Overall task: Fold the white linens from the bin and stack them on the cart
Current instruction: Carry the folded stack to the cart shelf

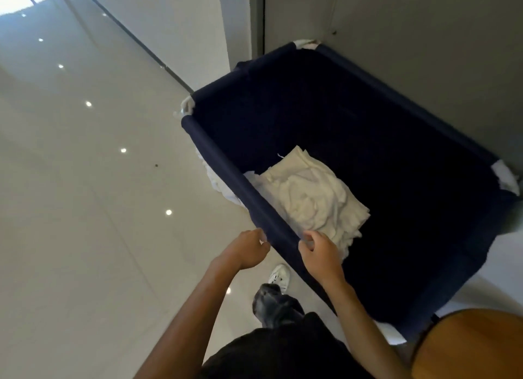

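Note:
A deep navy fabric bin [353,101] stands against a grey wall. A crumpled pile of white linens [308,197] lies at its bottom, near the left side. More white cloth [218,180] hangs outside, below the left rim. My left hand [249,251] is outside the near end of that rim [226,163], fingers curled against it. My right hand [321,254] is just inside the same rim, thumb and fingers closed around its edge. The rim runs between the two hands. No cart is in view.
Glossy pale floor [85,194] spreads to the left. A grey wall panel [410,24] backs the bin. A round wooden surface [469,347] sits at the bottom right. My white shoe [280,276] is beside the bin's near corner.

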Action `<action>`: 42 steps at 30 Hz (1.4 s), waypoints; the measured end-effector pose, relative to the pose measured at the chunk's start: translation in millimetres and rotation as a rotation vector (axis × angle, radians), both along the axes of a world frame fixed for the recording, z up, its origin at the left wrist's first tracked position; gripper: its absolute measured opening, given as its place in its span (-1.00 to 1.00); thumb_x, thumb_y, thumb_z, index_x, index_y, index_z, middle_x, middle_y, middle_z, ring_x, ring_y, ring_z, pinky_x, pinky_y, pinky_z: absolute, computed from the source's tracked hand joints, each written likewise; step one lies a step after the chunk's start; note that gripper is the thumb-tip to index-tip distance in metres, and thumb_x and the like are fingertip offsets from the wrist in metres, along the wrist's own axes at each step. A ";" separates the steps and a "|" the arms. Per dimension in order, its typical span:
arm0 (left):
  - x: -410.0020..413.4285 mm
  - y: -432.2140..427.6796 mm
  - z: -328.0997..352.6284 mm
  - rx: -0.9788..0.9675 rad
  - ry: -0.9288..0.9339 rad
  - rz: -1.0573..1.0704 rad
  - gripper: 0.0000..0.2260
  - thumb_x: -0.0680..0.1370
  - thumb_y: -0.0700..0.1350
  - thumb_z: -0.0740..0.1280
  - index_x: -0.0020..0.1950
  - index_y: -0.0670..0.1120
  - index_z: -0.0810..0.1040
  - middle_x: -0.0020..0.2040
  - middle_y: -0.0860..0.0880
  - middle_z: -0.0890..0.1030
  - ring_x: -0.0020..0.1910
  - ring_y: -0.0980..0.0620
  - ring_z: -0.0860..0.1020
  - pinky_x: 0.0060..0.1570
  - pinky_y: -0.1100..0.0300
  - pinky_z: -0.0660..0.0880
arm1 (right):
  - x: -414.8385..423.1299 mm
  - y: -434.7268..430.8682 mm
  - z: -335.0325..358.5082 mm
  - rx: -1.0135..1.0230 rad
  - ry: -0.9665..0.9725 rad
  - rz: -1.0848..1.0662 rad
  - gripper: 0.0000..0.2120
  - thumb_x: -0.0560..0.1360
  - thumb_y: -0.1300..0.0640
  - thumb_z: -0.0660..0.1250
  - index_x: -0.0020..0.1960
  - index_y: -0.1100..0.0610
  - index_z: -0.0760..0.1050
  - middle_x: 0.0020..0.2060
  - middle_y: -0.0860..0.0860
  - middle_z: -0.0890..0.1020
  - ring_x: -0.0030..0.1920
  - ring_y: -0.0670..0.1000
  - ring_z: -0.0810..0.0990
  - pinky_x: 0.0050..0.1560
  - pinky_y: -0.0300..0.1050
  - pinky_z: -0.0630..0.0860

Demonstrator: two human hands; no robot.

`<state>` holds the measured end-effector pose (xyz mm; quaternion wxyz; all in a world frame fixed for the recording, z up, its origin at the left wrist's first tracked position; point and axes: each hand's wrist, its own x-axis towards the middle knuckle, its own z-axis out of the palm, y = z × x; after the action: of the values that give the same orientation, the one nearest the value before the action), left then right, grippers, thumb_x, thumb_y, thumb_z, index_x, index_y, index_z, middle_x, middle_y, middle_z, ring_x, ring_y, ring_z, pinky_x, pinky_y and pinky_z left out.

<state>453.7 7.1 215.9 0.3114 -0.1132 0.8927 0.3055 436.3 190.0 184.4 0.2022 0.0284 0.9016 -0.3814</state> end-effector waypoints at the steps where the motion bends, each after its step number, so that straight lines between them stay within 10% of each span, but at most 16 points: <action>1: -17.9 -1.4 2.2 0.003 0.006 -0.024 -0.75 0.64 -0.06 0.15 0.23 -0.13 0.47 0.20 -0.10 0.54 0.15 -0.09 0.50 0.09 0.12 0.42 | -13.8 -1.6 -4.7 -0.009 -0.009 -0.020 -0.66 0.55 0.12 0.27 0.31 0.16 0.47 0.20 0.05 0.56 0.17 0.03 0.54 0.19 -0.05 0.48; 18: -194.9 9.2 -48.8 0.022 -0.280 -0.392 -0.78 0.61 -0.06 0.15 0.13 -0.12 0.49 0.10 -0.12 0.58 0.06 -0.08 0.54 0.00 0.09 0.44 | -112.7 -14.9 -59.1 -0.114 -0.187 -0.362 -0.74 0.54 0.29 0.22 -0.30 0.12 0.40 -0.35 0.04 0.51 -0.29 -0.02 0.49 -0.29 -0.25 0.39; 23: -245.7 -5.9 -79.5 0.072 -0.344 -0.541 -0.76 0.63 -0.10 0.13 0.13 -0.21 0.49 0.09 -0.14 0.57 -0.01 -0.01 0.50 -0.09 0.17 0.39 | -135.5 -41.5 -78.9 -0.087 -0.338 -0.467 -0.81 0.56 0.28 0.17 -0.20 0.27 0.47 -0.32 0.02 0.49 -0.31 -0.14 0.41 -0.35 -0.38 0.34; 29: -318.2 -21.6 -118.1 0.077 -0.340 -0.619 -0.76 0.60 -0.12 0.15 -0.27 -0.05 0.31 -0.23 0.02 0.46 -0.17 0.06 0.44 -0.18 0.15 0.37 | -187.4 -72.5 -116.7 -0.069 -0.440 -0.507 -0.65 0.54 0.31 0.13 -0.39 0.10 0.21 -0.40 -0.06 0.37 -0.36 -0.17 0.33 -0.33 -0.26 0.27; 37: -385.4 -0.1 -219.9 0.033 -0.407 -0.660 -0.76 0.62 -0.07 0.16 0.15 -0.18 0.49 0.03 -0.08 0.55 -0.04 0.00 0.52 -0.04 0.14 0.47 | -255.9 -51.6 -239.2 -0.080 -0.604 -0.546 -0.72 0.60 0.19 0.13 -0.30 0.10 0.34 -0.24 0.00 0.51 -0.11 0.02 0.48 -0.16 -0.17 0.41; 42: -407.8 20.8 -317.6 0.008 -0.401 -0.664 -0.74 0.63 -0.06 0.16 0.19 -0.19 0.48 0.13 -0.14 0.57 0.03 -0.04 0.51 0.04 0.14 0.44 | -288.9 -25.9 -346.0 0.004 -0.641 -0.452 -0.65 0.62 0.11 0.17 0.36 0.20 0.40 0.31 0.16 0.47 0.29 0.12 0.43 0.27 -0.15 0.32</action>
<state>45.8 27.8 -101.7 0.5623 0.1257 0.8009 0.1631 147.4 164.2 -161.6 0.3842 0.3442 0.7645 -0.3864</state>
